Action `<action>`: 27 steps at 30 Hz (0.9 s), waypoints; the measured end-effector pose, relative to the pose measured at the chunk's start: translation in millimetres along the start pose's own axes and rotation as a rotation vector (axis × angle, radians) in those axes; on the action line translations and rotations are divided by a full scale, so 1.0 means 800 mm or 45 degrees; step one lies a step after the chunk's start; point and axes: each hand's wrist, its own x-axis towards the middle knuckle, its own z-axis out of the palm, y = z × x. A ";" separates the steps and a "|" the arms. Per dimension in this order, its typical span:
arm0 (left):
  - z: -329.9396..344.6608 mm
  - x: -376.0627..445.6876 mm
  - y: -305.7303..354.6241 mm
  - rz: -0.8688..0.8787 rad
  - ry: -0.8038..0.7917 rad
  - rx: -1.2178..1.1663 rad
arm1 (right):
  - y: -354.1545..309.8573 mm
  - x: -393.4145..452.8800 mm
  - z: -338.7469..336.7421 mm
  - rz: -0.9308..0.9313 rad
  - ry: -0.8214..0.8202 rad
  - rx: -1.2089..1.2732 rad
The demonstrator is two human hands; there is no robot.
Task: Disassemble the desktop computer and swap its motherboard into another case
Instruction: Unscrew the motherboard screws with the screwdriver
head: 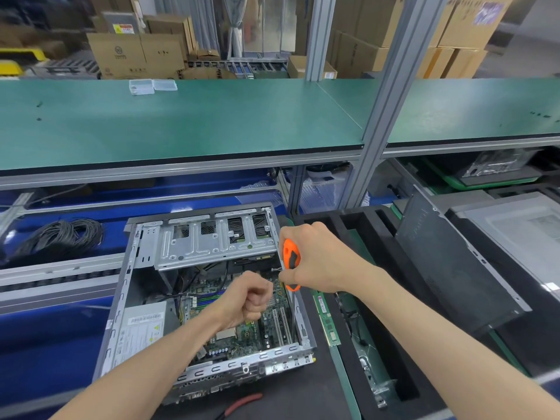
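Right now the open computer case [194,286] lies on its side on the work surface in front of the person, its green motherboard [242,322] exposed at the bottom. The right hand [315,262] is wrapped around the orange-and-black handle of a screwdriver [291,265], whose thin shaft points straight down into the case beside the right wall, near the expansion slots. The left hand [248,298] hovers above the middle of the board with its fingers curled into a loose fist; whether anything small sits inside that fist cannot be told. A metal drive cage [212,241] spans the far end of the case, and a grey power supply [142,331] with a barcode label fills the near left corner. Just right of the case a green memory stick [325,319] lies flat on the black foam tray [391,344]. Red-handled pliers [242,404] rest in front of the case. A dark side panel [454,268] leans tilted at the right, a coil of black cable [60,237] lies at the left, and two clear plastic boxes [151,85] sit on the green shelf [212,122] above
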 end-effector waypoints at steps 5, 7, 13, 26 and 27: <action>0.025 -0.008 -0.006 0.266 0.021 0.556 | 0.001 0.004 0.001 0.004 -0.002 0.007; 0.031 -0.008 -0.009 0.266 0.056 0.535 | 0.002 0.005 0.003 0.002 0.001 0.016; 0.030 -0.012 0.005 0.356 0.275 0.530 | 0.015 0.006 0.009 0.023 0.044 0.115; 0.034 0.015 0.149 0.663 0.545 0.126 | 0.027 0.010 0.028 0.080 0.155 0.455; 0.038 0.019 0.151 0.658 0.537 0.131 | 0.029 0.010 0.027 0.099 0.197 0.470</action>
